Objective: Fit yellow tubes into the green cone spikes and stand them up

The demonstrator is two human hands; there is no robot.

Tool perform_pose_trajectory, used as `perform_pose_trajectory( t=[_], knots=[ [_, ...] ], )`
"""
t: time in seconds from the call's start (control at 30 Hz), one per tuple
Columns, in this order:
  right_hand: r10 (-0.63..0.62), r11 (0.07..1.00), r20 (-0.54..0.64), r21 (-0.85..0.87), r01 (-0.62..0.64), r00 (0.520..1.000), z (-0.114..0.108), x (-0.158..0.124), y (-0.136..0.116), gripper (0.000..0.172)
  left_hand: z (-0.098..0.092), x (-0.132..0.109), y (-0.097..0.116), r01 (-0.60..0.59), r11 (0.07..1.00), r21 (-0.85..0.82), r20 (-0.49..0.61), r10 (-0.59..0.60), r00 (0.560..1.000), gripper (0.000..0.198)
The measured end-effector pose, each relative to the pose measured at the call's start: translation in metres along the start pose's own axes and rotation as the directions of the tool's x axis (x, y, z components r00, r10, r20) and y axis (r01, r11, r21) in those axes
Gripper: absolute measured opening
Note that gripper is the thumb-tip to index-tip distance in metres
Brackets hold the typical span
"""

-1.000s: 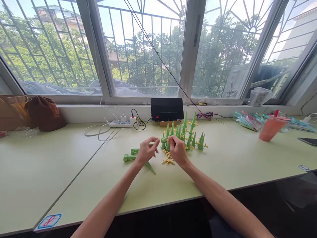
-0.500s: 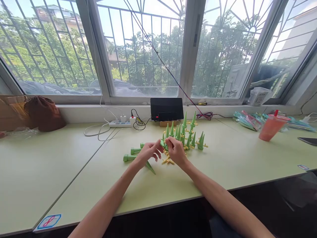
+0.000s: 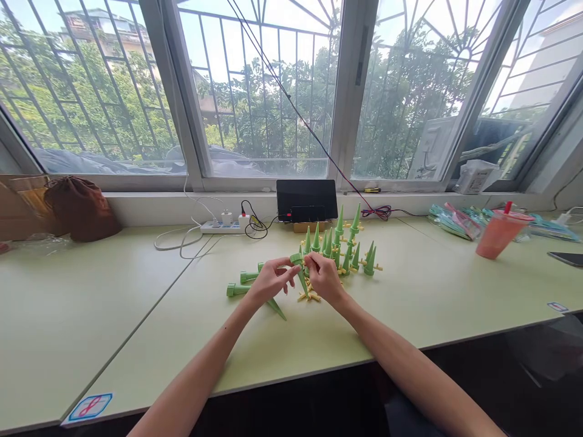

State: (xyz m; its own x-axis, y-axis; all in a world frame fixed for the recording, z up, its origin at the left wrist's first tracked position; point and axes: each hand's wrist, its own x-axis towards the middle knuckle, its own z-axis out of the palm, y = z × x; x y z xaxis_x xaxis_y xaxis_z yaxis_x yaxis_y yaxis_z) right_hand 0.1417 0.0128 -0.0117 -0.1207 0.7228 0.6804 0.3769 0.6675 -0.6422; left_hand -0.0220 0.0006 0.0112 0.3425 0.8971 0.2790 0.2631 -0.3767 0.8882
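Note:
My left hand (image 3: 272, 280) is closed on a green plant watering spike (image 3: 302, 280), its wide cap up and its point slanting down to the right. Against the cap's right side, my right hand (image 3: 323, 276) is pinched; what its fingertips hold is mostly hidden. Below the hands lie several small yellow valves (image 3: 310, 297). Beyond and right of my right hand, several green spikes (image 3: 370, 261) stand point up, with yellow valves sticking out of their sides. Several other spikes (image 3: 237, 290) lie on the table around my left hand, partly covered by it.
A tablet (image 3: 306, 197) leans at the back of the pale table (image 3: 401, 315). Left of it is a power strip (image 3: 228, 226) with cables. A cup of red drink (image 3: 501, 235) and bagged items (image 3: 450, 221) stand right; a brown pouch (image 3: 84, 209) sits far left.
The spike in my left hand has turned: its cap now faces up and its point hangs downward. My right hand stays almost in place beside the cap.

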Motion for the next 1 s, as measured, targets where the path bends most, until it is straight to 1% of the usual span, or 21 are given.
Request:
perform_pose_trajectory(
  t=[0.1,0.23,0.33,0.43,0.53,0.63,0.73,0.83,0.93,1.0],
  knots=[
    [0.006,1.0,0.007,-0.012,-0.006,1.0,0.0,0.0,0.002,0.035,0.001,0.001,-0.003,-0.063,0.997,0.043,-0.025,0.064,0.998,0.035],
    [0.005,1.0,0.019,-0.021,-0.004,1.0,0.0,0.0,0.004,0.035,0.002,0.001,-0.008,-0.114,0.987,0.109,-0.057,0.121,0.991,0.033],
    [0.001,1.0,0.024,-0.023,0.0,1.0,0.001,0.0,0.006,0.035,0.001,0.0,-0.01,-0.156,0.968,0.198,-0.067,0.172,0.983,0.032],
    [0.006,0.999,0.033,-0.032,-0.005,0.999,0.001,0.001,0.006,0.035,-0.001,0.0,-0.012,-0.21,0.921,0.327,-0.072,0.246,0.967,0.029],
    [0.011,0.999,0.036,-0.037,-0.01,0.999,0.0,0.001,0.005,0.035,-0.002,0.0,-0.015,-0.269,0.852,0.449,-0.07,0.333,0.94,0.028],
    [0.012,0.999,0.024,-0.031,-0.011,1.0,0.001,0.001,0.005,0.036,-0.003,0.0,-0.016,-0.279,0.81,0.516,-0.074,0.367,0.927,0.029],
    [0.013,0.999,0.013,-0.031,-0.012,1.0,0.001,0.001,0.005,0.036,-0.001,0.002,-0.016,-0.258,0.817,0.516,-0.11,0.362,0.926,0.028],
    [0.011,0.999,-0.004,-0.035,-0.011,1.0,0.001,0.001,0.003,0.036,0.001,0.003,-0.014,-0.191,0.862,0.47,-0.17,0.301,0.938,0.025],
    [0.006,0.999,-0.035,-0.038,-0.007,0.999,0.0,0.001,0.001,0.036,0.003,0.004,-0.012,-0.106,0.926,0.362,-0.247,0.205,0.947,0.023],
    [0.002,0.999,-0.05,-0.036,-0.004,0.999,0.0,0.001,0.0,0.036,0.004,0.005,-0.011,-0.052,0.973,0.226,-0.271,0.114,0.956,0.029]
  ],
)
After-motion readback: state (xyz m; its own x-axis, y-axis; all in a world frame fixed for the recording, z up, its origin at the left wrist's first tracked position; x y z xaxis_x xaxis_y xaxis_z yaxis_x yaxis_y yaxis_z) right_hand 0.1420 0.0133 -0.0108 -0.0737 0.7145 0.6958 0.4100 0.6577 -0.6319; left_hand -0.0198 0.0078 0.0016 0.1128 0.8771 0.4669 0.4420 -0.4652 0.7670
